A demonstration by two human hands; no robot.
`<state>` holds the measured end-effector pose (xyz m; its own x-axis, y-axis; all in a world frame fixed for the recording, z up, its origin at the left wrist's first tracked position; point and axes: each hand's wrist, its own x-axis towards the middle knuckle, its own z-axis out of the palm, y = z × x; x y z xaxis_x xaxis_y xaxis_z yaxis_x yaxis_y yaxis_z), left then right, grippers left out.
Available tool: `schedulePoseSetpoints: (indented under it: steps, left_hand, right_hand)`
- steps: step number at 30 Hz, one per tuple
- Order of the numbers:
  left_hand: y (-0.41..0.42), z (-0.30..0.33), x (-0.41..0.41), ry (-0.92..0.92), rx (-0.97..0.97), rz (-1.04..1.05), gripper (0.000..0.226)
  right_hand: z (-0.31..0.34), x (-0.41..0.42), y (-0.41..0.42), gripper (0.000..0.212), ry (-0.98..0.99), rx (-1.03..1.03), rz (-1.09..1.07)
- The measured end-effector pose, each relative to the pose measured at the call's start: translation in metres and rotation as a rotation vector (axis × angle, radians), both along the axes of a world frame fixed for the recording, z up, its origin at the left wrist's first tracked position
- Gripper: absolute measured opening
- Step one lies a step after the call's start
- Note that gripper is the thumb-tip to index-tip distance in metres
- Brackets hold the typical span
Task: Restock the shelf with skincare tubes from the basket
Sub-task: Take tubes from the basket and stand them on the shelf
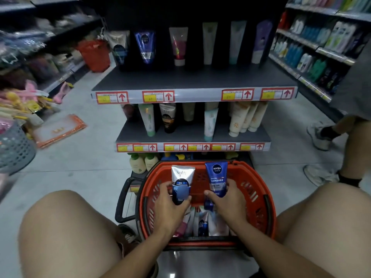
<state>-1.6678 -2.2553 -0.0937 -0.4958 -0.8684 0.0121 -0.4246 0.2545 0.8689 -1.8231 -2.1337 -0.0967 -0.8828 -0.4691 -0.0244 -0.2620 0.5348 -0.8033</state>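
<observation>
Two tubes are held upright over the red plastic shopping basket (pixel 259 199), which stands on the floor against the foot of the dark grey metal shelving unit (pixel 192 81). The white and dark-blue plastic cleanser tube (pixel 181 182) is gripped by the left hand (pixel 170 203), its fingers curled round the lower body of the tube. The blue plastic men's face-wash tube (pixel 217 178) is gripped by the right hand (pixel 226 199), thumb in front and fingers wrapped behind. More tubes are seen lying in the bottom of the basket, near its near edge.

The step in hand is judged to be the lift-out: both tubes are clear of the pile but not yet shelved. Matching white and blue tubes are stood at the back left of the top shelf, so the next move would call for both tubes to be raised there and set cap-down in front of their like, without the standing rows being toppled.
</observation>
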Motion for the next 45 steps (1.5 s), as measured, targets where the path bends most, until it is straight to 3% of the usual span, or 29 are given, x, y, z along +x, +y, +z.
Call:
schedulePoseSetpoints:
  steps: [11,26,36,45]
  left_hand:
    - [-0.031,0.062,-0.004,0.139,-0.132,0.106,0.07]
    - [-0.171,0.189,-0.01,0.284,-0.338,0.226,0.068]
    - [-0.27,0.249,-0.027,0.249,-0.45,0.267,0.074]
    - [-0.34,0.245,-0.055,0.055,-0.429,0.262,0.079]
  right_hand:
    - [0.084,-0.002,-0.039,0.058,0.243,0.018,0.029]
    - [0.186,-0.01,-0.187,0.062,0.387,-0.261,0.14]
    - [0.249,-0.04,-0.282,0.062,0.441,-0.315,0.12]
    - [0.242,-0.053,-0.335,0.065,0.389,-0.192,0.077]
